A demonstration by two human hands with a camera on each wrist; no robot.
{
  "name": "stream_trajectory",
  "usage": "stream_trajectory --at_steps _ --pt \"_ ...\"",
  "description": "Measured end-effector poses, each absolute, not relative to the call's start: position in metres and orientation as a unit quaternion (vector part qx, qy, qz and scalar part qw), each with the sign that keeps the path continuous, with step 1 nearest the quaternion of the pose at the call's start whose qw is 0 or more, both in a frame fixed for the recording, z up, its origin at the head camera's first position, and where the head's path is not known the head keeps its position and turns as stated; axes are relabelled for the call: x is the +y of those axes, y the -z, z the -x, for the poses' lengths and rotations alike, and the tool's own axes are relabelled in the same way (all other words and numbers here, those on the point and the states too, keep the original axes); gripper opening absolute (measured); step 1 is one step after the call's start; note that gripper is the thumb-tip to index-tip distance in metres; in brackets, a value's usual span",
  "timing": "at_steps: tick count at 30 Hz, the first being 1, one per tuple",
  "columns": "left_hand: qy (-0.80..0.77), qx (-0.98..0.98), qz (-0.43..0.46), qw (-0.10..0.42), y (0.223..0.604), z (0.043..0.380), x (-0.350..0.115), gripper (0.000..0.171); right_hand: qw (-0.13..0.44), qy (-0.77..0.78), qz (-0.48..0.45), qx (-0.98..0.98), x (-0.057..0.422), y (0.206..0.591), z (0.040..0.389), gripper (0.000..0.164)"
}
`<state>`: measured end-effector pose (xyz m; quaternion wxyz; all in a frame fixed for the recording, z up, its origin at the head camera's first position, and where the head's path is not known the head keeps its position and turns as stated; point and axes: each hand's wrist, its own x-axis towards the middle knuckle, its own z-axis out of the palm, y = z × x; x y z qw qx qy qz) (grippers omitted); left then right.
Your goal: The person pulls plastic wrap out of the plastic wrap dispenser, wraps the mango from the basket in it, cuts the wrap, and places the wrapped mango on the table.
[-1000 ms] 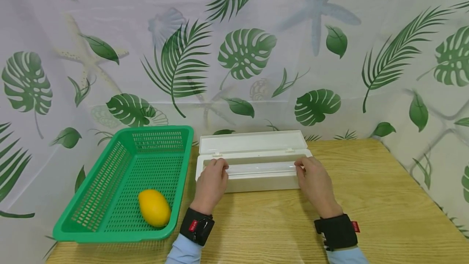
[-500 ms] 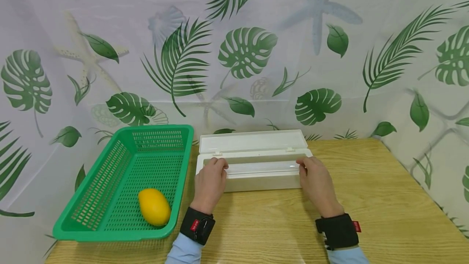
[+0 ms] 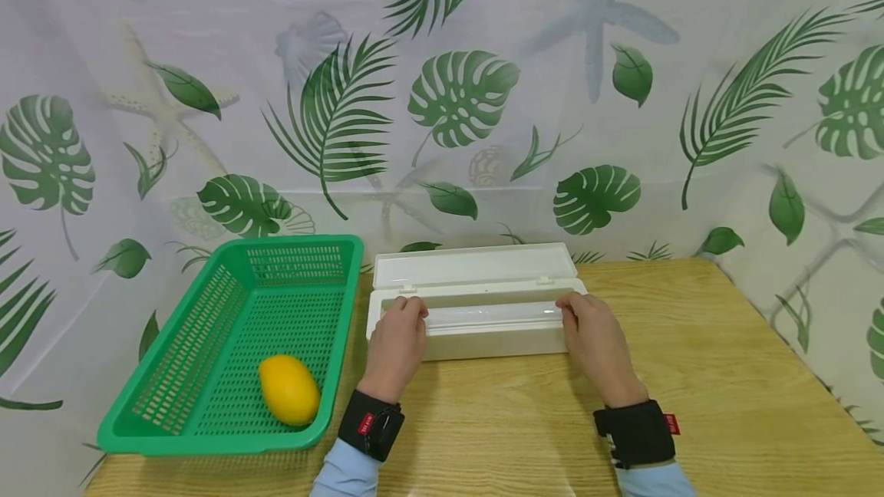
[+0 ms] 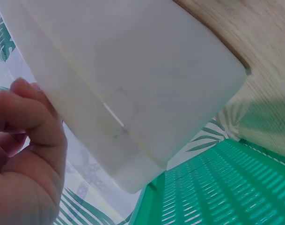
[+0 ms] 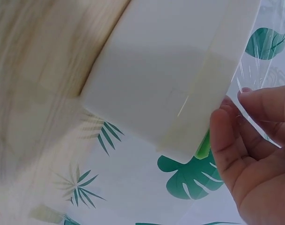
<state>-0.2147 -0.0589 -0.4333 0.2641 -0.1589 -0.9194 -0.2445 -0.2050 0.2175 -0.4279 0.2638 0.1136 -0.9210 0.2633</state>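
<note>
A long white cling film dispenser (image 3: 497,347) lies on the table with its lid (image 3: 476,267) tipped back. Inside, a roll of clear cling film (image 3: 490,315) runs along its length. At the left end, my left hand (image 3: 397,343) curls its fingers over the front edge and pinches the film; in the left wrist view thumb and fingers meet beside the white wall. My right hand (image 3: 599,340) pinches film at the right end. Shiny clear film (image 5: 258,65) reaches its fingertips in the right wrist view, near a small green piece (image 5: 204,146) at the dispenser's edge.
Left of the dispenser stands a green plastic basket (image 3: 334,363) with a yellow lemon (image 3: 290,390) in it. Wood-grain tabletop (image 3: 725,374) extends to the right. A leaf-patterned sheet (image 3: 483,175) hangs close behind the dispenser.
Over the first half second my right hand shifts slightly to the right along the dispenser's edge. The left hand, dispenser, basket and lemon stay in place.
</note>
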Motion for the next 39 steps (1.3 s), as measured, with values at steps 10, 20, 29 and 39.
stream_trajectory --at_steps 10,20,29,39 --pt "0.251 -0.918 0.157 0.264 0.4309 0.2137 -0.0597 0.008 0.257 -0.272 -0.112 -0.921 0.2186 0.428 0.2059 0.012" --pt "0.246 -0.915 0.163 0.277 0.4288 0.2141 -0.0626 0.008 0.266 -0.272 -0.109 -0.918 0.2197 0.4271 0.2054 0.012" --pt "0.247 -0.912 0.163 0.285 0.4275 0.215 -0.0646 0.004 0.281 -0.28 -0.114 -0.911 0.221 0.4282 0.2062 0.011" --pt "0.234 -0.916 0.154 0.286 0.4258 0.2156 -0.0667 0.003 0.297 -0.28 -0.121 -0.905 0.221 0.4294 0.2067 0.011"
